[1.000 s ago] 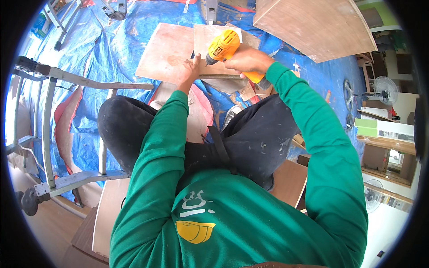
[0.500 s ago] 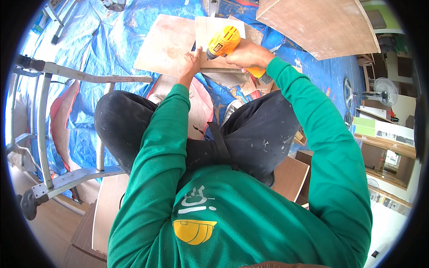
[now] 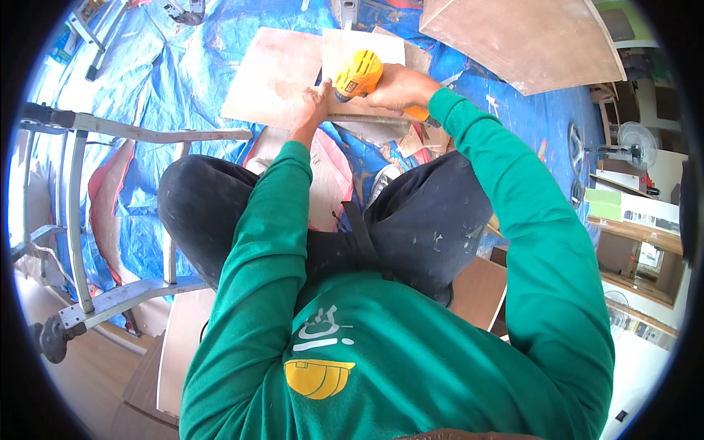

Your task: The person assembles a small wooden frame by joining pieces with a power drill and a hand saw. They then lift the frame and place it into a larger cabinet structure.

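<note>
My right hand [image 3: 402, 88] is wrapped round the grip of a yellow cordless drill [image 3: 359, 72]. The drill's dark nose points down and to the left at a plywood piece [image 3: 367, 108]. Close beside that nose, my left hand [image 3: 312, 108] has its fingers bent together at the board's edge; whatever they pinch is too small or hidden. Under and left of this hand lies a larger plywood panel [image 3: 268, 77]. A paler panel [image 3: 374, 45] shows behind the drill. The tip of the drill cannot be made out.
A blue tarp [image 3: 180, 81] covers the floor. On the left stands a metal ladder frame [image 3: 77, 220]. A big wooden box or panel [image 3: 524, 40] is at the far right, with a fan [image 3: 636, 145] beyond. Wood scraps [image 3: 422, 139] lie near my right forearm.
The drill has shifted slightly left and down, its nose now closer to my left fingers. My right wrist has moved left with it. My left hand stays nearly in place.
</note>
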`<state>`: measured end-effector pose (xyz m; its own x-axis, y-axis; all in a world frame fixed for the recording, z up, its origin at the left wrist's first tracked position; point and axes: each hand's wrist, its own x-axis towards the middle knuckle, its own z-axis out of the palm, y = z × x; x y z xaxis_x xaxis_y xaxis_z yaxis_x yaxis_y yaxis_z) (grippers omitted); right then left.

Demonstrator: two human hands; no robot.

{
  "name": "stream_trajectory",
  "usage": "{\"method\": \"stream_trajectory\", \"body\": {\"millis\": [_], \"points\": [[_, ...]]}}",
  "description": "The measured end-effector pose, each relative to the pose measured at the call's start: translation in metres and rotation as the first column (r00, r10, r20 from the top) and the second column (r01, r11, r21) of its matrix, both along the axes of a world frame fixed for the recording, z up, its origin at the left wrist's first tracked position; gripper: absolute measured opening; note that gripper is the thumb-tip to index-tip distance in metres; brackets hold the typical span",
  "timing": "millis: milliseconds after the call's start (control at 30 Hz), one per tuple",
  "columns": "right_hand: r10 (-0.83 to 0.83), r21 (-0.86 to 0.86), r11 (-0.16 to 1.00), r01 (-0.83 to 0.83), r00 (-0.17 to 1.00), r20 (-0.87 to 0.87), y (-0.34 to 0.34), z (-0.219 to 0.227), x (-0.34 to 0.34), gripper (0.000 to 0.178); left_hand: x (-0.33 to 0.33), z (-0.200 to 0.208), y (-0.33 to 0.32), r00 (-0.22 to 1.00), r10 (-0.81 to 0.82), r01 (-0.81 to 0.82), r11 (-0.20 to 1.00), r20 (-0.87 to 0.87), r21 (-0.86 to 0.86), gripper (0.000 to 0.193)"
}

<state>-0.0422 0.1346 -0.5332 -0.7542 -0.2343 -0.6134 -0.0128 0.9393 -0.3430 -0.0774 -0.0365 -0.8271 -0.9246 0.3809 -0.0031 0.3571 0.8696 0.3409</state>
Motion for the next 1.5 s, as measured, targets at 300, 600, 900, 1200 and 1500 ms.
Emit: {"method": "stream_trajectory", "body": {"millis": [300, 600, 900, 1200, 1500], "points": [[0.135, -0.094, 0.979, -0.182, 0.919, -0.371, 0.066, 0.007, 0.038, 0.043, -0.004, 0.022, 0.014, 0.977, -0.096, 0.084, 0.994, 0.189, 0.071, 0.055], [-0.836, -0.468, 0.534, 0.705, 0.357, -0.416, 0.157, 0.102, 0.222, 0.032, 0.005, 0.05, -0.005, 0.975, 0.22, -0.223, 0.951, 0.041, 0.215, 0.068], [-0.918, -0.35, 0.334, 0.875, 0.217, -0.333, 0.15, -0.15, 0.487, 0.052, 0.058, 0.14, 0.093, 0.903, -0.385, 0.423, 0.873, -0.189, 0.243, 0.083], [-0.846, 0.024, 0.494, 0.869, 0.486, -0.219, 0.065, -0.245, 0.548, 0.04, 0.027, 0.103, 0.144, 0.841, -0.535, 0.542, 0.831, -0.084, 0.126, 0.068], [-0.996, -0.462, -0.052, 0.885, -0.078, -0.038, 0.106, -0.294, 0.53, 0.089, 0.002, 0.105, 0.157, 0.895, -0.423, 0.429, 0.903, -0.143, 0.014, 0.067]]}}
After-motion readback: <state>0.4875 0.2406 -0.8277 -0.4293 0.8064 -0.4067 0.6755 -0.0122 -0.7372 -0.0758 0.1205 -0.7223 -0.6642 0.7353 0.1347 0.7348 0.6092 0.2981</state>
